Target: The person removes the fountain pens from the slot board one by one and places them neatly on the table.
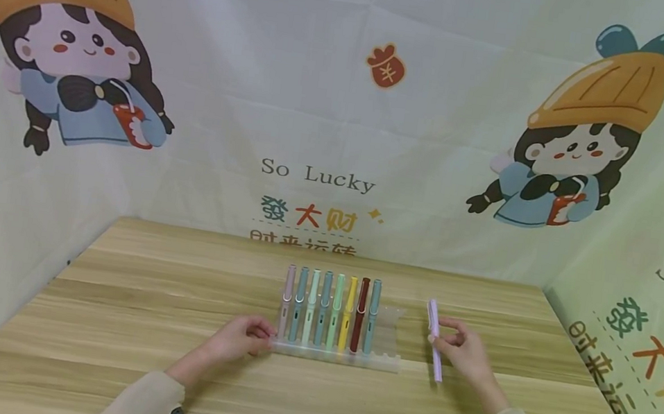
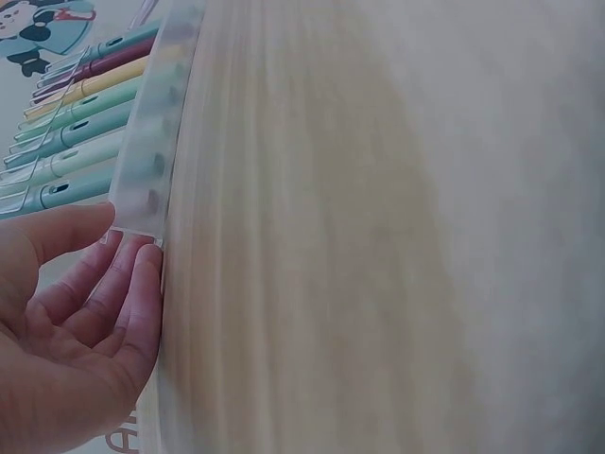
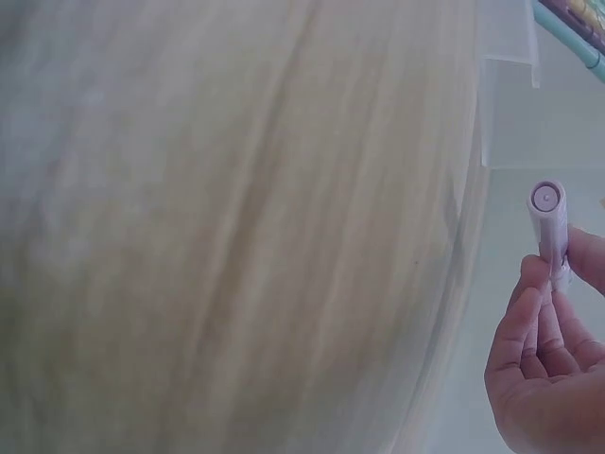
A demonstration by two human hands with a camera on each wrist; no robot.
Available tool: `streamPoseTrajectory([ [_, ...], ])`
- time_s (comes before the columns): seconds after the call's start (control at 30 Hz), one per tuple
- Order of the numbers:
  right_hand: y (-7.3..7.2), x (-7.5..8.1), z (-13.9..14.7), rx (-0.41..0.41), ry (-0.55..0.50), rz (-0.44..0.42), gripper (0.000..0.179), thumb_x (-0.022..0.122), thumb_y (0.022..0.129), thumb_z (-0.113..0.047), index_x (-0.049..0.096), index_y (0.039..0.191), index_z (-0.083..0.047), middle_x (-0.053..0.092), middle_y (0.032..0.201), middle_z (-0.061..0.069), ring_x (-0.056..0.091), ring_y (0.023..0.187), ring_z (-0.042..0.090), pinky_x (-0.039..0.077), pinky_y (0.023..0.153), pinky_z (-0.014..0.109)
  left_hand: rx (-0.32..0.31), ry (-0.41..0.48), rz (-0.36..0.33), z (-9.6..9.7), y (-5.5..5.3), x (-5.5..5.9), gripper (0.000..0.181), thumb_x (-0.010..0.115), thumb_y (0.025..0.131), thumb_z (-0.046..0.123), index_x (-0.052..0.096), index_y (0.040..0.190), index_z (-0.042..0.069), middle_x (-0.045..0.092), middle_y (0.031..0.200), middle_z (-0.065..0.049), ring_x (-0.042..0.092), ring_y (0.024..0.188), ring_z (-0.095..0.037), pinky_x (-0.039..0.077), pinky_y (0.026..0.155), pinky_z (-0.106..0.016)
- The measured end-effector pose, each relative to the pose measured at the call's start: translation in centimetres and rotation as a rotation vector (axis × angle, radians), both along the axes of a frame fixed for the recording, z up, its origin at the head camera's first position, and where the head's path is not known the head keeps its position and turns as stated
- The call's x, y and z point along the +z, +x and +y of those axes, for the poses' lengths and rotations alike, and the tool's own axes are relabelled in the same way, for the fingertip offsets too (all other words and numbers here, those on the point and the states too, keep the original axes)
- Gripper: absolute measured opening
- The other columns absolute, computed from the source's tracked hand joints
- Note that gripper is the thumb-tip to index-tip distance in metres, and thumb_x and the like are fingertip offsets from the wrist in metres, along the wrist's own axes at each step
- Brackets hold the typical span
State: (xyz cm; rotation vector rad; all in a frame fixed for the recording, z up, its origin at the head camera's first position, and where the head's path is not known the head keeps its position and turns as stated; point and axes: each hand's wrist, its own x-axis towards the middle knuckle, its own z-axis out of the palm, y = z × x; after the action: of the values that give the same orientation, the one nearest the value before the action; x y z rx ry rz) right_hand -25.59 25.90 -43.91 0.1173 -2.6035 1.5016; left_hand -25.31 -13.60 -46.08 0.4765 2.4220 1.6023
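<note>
A clear plastic pen stand (image 1: pixel 335 356) stands on the table with several capped pens upright in a row. From left to right these run from a mauve pen (image 1: pixel 286 306) through blue and green ones to a yellow pen (image 1: pixel 348 314), a dark red pen (image 1: pixel 359 315) and a blue pen (image 1: pixel 372 317). At the stand's left end my left hand (image 1: pixel 240 339) grips the corner between thumb and fingers. To the right of the stand, my right hand (image 1: pixel 465 350) pinches a lilac pen (image 1: pixel 436 361) near its middle, slightly tilted. One end of it faces the right wrist camera.
The wood-grain table (image 1: pixel 172 270) reaches back to a printed cloth backdrop (image 1: pixel 224 116) with cartoon figures and lettering. Vacant notches (image 1: pixel 387 361) show at the stand's right end. The cloth also encloses the table's left and right sides.
</note>
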Motion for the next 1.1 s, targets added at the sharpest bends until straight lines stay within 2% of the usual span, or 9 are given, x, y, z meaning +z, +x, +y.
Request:
streamPoseTrajectory([
  [0.2,-0.1,-0.1,-0.1,-0.019,0.036,-0.028,0.039,0.064,0.078,-0.005,0.051,0.112,0.008,0.059,0.072,0.01,0.056,0.063,0.018,0.047,0.054,0.027,-0.003,0.001,0.002,0.0,-0.1,-0.1,0.019,0.058,0.079,0.0,0.054,0.095,-0.009,0.054,0.08,-0.007,0.052,0.072,-0.017,0.048,0.063,-0.032],
  [0.43,-0.2,-0.3,-0.2,0.018,0.07,-0.082,0.04,0.064,0.078,-0.006,0.049,0.112,0.011,0.058,0.07,0.008,0.056,0.058,0.016,0.047,0.051,0.027,-0.006,0.005,0.001,0.0,-0.1,0.0,0.019,0.058,0.079,-0.001,0.055,0.095,-0.009,0.054,0.081,-0.007,0.052,0.072,-0.017,0.048,0.063,-0.032],
  [0.67,-0.4,-0.8,-0.7,0.018,0.144,-0.107,0.038,0.066,0.076,-0.006,0.053,0.108,0.008,0.052,0.062,0.005,0.047,0.05,0.012,0.039,0.043,0.023,-0.004,0.003,-0.002,0.0,-0.1,0.0,0.019,0.058,0.079,0.0,0.055,0.096,-0.009,0.054,0.081,-0.007,0.052,0.073,-0.017,0.048,0.063,-0.032],
  [0.87,-0.6,-1.0,-0.9,0.017,0.165,-0.128,0.038,0.066,0.076,-0.007,0.052,0.109,0.008,0.051,0.061,0.004,0.046,0.049,0.011,0.037,0.042,0.022,0.007,0.0,-0.004,0.0,0.0,0.0,0.02,0.059,0.08,0.001,0.055,0.096,-0.009,0.054,0.081,-0.007,0.052,0.074,-0.018,0.048,0.063,-0.034],
  [1.1,-0.5,-0.6,-1.2,0.002,0.251,-0.123,0.038,0.066,0.076,-0.011,0.053,0.108,0.007,0.046,0.058,0.003,0.038,0.044,0.01,0.031,0.04,0.023,0.005,0.001,-0.01,0.0,0.1,0.1,0.019,0.059,0.08,0.001,0.054,0.096,-0.009,0.054,0.081,-0.008,0.051,0.074,-0.017,0.048,0.064,-0.033],
])
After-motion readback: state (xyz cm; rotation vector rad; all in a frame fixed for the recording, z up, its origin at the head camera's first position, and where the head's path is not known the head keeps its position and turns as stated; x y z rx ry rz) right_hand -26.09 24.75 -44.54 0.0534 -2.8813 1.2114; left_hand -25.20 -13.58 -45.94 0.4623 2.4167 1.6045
